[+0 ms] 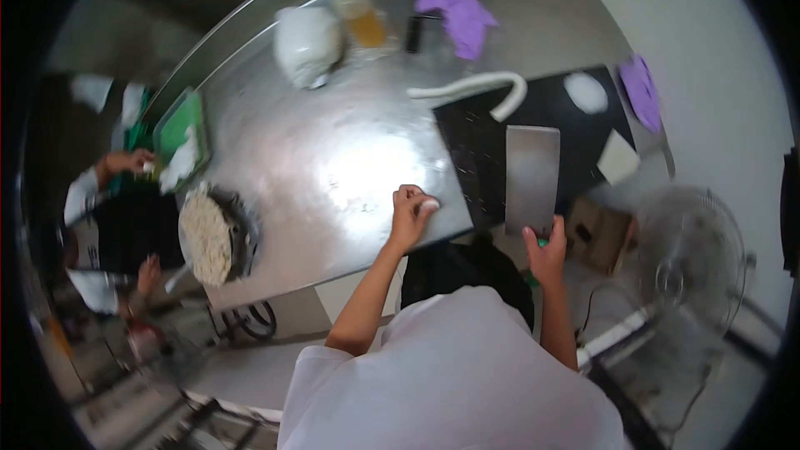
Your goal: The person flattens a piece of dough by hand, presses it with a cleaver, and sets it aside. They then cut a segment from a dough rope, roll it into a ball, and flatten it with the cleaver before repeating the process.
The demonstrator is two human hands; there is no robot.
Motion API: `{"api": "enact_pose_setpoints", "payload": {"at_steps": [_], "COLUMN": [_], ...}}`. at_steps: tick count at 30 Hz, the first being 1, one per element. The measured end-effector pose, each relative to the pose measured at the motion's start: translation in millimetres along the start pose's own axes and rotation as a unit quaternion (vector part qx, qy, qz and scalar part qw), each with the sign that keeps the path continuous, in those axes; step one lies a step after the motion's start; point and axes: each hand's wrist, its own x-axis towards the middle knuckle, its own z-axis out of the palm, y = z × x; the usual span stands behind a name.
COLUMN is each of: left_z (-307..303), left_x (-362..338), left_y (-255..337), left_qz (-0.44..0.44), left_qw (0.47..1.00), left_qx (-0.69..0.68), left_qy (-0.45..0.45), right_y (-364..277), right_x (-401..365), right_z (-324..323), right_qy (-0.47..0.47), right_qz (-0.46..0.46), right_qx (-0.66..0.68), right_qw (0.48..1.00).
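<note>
Counter (pixel 292 150): metal, reflecting a bright glare near its centre. Wall (pixel 708 75) at right: plain, pale. Standing fan (pixel 679 250): near right, beside the counter, pale pole (pixel 617 337) attached. Far left background: dark, details indistinct.

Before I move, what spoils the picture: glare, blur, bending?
Head view: white glare on the table, just beyond the left hand; worker at far left dim and soft; fan blurred; wide-lens bending towards the edges, with black corners.

Left of the black board (pixel 475 150), the steel table (pixel 275 150) gives wide free passage; above the board, the white dough rope (pixel 467 83) stands in the way.
</note>
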Motion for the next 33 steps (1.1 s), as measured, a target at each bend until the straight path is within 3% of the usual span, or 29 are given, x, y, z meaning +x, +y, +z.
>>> {"api": "enact_pose_setpoints", "payload": {"at_steps": [2,8,10,12,14,15,16,19,23,26,28,32,33], "left_z": [18,84,107,124,135,143,146,157,164,167,167,166,166], "left_x": [22,73,89,100,115,124,132,156,160,159,161,156,153], "left_y": [16,99,116,125,130,122,133,168,179,181,182,177,176], "left_qz": [-0.027,-0.045,0.006,0.004,0.105,0.119,0.116,0.001,0.003,0.006,-0.022,-0.038,-0.05], "left_qw": [0.985,0.99,0.98,0.971,0.926,0.916,0.913,0.824,0.793,0.789,0.776,0.803,0.821], "left_qx": [-0.145,-0.05,0.012,0.044,0.187,0.24,0.245,0.422,0.472,0.49,0.494,0.457,0.438], "left_qy": [-0.09,-0.126,-0.196,-0.236,-0.309,-0.299,-0.305,-0.377,-0.386,-0.37,-0.393,-0.381,-0.364], "right_y": [7,68,88,104,113,119,124,126,125,108,98,85,93], "right_x": [-9,-31,-36,-41,-42,-42,-42,-31,-12,-2,4,15,21], "right_z": [-28,-108,-126,-142,-157,-162,-168,-184,-192,-196,-191,-169,-160], "right_qy": [0.033,0.133,0.161,0.183,0.187,0.188,0.177,0.151,0.133,0.096,0.091,0.094,0.105], "right_qz": [0.014,0.037,0.046,0.061,0.063,0.07,0.072,0.055,-0.008,0.038,0.013,-0.003,-0.069], "right_qx": [0.01,0.032,0.058,0.076,0.069,0.075,0.069,0.038,-0.006,-0.063,-0.047,0.01,0.02], "right_qw": [0.999,0.99,0.984,0.978,0.978,0.977,0.979,0.986,0.991,0.993,0.995,0.996,0.992]}}
